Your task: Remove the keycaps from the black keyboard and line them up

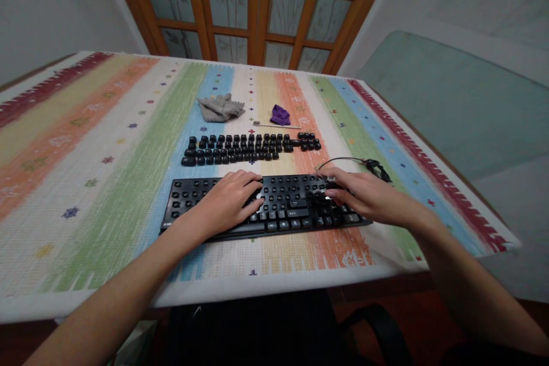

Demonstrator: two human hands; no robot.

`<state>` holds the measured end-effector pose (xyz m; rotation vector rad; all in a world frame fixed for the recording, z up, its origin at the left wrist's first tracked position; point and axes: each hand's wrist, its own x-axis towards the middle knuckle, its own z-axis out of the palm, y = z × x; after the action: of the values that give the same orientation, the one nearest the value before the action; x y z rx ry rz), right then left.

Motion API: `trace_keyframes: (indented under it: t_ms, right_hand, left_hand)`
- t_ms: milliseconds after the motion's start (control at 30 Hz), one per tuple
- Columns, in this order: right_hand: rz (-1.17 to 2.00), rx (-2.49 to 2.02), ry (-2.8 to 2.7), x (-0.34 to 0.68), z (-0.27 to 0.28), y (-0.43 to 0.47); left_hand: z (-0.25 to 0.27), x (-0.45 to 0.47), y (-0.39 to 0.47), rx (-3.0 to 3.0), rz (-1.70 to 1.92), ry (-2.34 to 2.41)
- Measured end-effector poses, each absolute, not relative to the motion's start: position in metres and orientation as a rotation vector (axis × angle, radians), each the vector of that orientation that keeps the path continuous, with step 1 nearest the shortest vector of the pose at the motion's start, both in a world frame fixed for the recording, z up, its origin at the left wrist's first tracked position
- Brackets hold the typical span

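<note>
A black keyboard (281,197) lies across the striped tablecloth in front of me. Many of its key positions are bare sockets, while keycaps sit along its nearer and right-hand rows. My left hand (231,197) rests over the keyboard's left-middle part, thumb and fingers apart, holding nothing. Above the right part, my right hand (364,191) has thumb and fingers drawn together. Something small, blurred, shows at its fingertips, and I cannot make out what it is. Beyond the keyboard, loose black keycaps (240,148) stand in rows.
A grey cloth (221,108) and a purple cloth (280,115) lie behind the keycaps. Near the purple one is a thin brush (277,125). A bundled black cable (377,169) is at the keyboard's right rear. The table's near edge (257,290) runs before me.
</note>
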<state>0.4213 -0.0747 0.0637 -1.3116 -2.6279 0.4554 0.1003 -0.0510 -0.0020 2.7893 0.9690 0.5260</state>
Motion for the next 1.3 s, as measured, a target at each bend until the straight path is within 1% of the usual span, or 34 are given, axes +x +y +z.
trace_keyframes:
  t_ms: [200, 400, 633, 800, 1067, 1200, 1300]
  right_hand:
    - [0.357, -1.186, -2.837, 0.427, 0.068, -0.074]
    - [0.156, -1.184, -2.910, 0.422, 0.072, -0.082]
    - [-0.163, -1.249, -3.043, 0.406, 0.071, -0.086]
    - [-0.217, -1.277, -3.069, 0.397, 0.070, -0.082]
    - [-0.342, -1.086, -3.037, 0.394, 0.072, -0.078]
    - [-0.322, -1.069, -3.046, 0.390, 0.074, -0.079]
    - [-0.382, -1.077, -3.070, 0.385, 0.075, -0.080]
  left_hand:
    - [-0.001, 0.100, -0.051, 2.777, 0.520, 0.965]
    - [-0.002, 0.100, -0.050, 2.767, 0.537, 0.958]
    - [-0.001, 0.100, -0.051, 2.774, 0.519, 0.954]
    - [0.000, 0.100, -0.051, 2.782, 0.531, 0.947]
    - [-0.001, 0.100, -0.050, 2.767, 0.534, 0.945]
    - [-0.001, 0.100, -0.050, 2.734, 0.555, 0.940]
    - [-0.001, 0.100, -0.050, 2.743, 0.552, 0.942]
